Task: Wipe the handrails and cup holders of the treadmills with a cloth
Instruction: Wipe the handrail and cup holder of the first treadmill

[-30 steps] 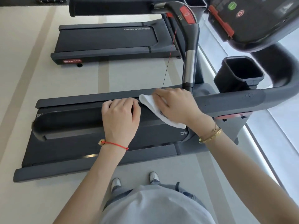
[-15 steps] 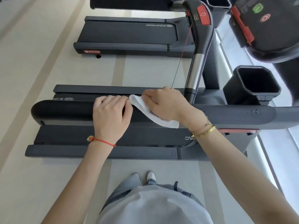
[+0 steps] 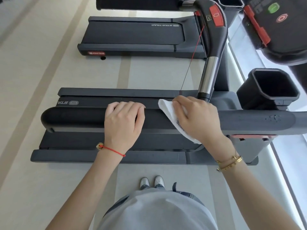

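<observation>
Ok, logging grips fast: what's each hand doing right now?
Left hand: fingers curled over the handrail, gripping it.
Right hand: holds the white cloth against the handrail.

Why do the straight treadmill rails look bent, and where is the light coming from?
Head view: the wide-angle lens bows straight edges, so the handrail and floor stripes curve near the borders; daylight glares off the pale strip at right; the chrome post shows a bright highlight; hands and cloth stay fairly sharp.
</observation>
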The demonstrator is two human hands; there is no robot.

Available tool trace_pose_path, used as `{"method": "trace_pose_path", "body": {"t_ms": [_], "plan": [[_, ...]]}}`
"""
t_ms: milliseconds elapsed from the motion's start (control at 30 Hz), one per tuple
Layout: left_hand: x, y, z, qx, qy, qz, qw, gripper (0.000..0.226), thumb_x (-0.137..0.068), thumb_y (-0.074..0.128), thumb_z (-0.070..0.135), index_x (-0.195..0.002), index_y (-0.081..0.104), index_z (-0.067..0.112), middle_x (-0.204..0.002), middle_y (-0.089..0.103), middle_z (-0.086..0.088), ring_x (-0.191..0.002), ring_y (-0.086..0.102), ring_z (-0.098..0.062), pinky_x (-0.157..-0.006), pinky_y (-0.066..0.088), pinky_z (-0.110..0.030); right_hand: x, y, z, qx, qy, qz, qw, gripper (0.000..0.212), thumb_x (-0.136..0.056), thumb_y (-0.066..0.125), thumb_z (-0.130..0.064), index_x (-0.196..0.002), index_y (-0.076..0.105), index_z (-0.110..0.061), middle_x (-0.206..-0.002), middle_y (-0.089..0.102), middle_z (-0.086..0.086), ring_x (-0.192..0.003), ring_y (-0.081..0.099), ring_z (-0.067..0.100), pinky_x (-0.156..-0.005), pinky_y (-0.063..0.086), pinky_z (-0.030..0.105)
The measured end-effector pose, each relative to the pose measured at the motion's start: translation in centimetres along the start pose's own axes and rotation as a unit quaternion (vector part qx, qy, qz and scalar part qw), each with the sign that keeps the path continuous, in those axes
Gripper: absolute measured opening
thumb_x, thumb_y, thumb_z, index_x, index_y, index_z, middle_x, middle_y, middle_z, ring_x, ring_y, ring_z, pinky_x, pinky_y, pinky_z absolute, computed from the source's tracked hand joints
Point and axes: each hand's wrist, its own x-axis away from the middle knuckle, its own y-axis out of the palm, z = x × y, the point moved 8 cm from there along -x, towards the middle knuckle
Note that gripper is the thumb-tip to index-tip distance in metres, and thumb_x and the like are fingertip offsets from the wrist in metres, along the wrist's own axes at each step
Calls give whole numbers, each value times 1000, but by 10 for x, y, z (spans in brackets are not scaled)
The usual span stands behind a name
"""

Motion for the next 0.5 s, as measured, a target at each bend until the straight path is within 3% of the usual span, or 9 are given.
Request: {"method": "trace_pose_path", "body": {"t_ms": [167, 267, 400, 500], "plan": [[2, -1, 4, 17, 26, -11, 999, 34, -104, 34, 24, -101, 67, 22, -90, 69, 11, -83, 61, -18, -88, 39, -34, 25, 4, -45, -39, -95, 146, 984, 24, -97, 50, -22, -104, 72, -14, -93, 69, 3, -77, 60, 25, -73, 48, 35], [1, -2, 5, 8, 28, -8, 1000, 35, -105, 33, 23, -100, 68, 22, -92, 70, 11, -83, 62, -18, -90, 39, -35, 40, 1, -28, -10, -129, 191, 973, 25, -96, 53, -17, -113, 70, -11, -106, 68, 9, -92, 61, 28, -89, 49, 37], [1, -3, 5, 4, 19, -3, 1000, 35, -105, 34, 23, -99, 69, 23, -92, 71, 11, -83, 62, -17, -92, 38, -34, 48, -16, 16, 2, -43, 233, 972, 24, -96, 51, -16, -112, 69, -13, -100, 67, 5, -87, 61, 27, -86, 49, 35], [1, -3, 6, 2, 16, -1, 1000, 36, -105, 34, 23, -99, 69, 23, -90, 70, 10, -83, 62, -16, -91, 38, -34, 40, -9, -5, 6, -13, 238, 971, 24, -96, 48, -19, -107, 69, -15, -93, 66, 2, -81, 59, 25, -81, 47, 34]]}}
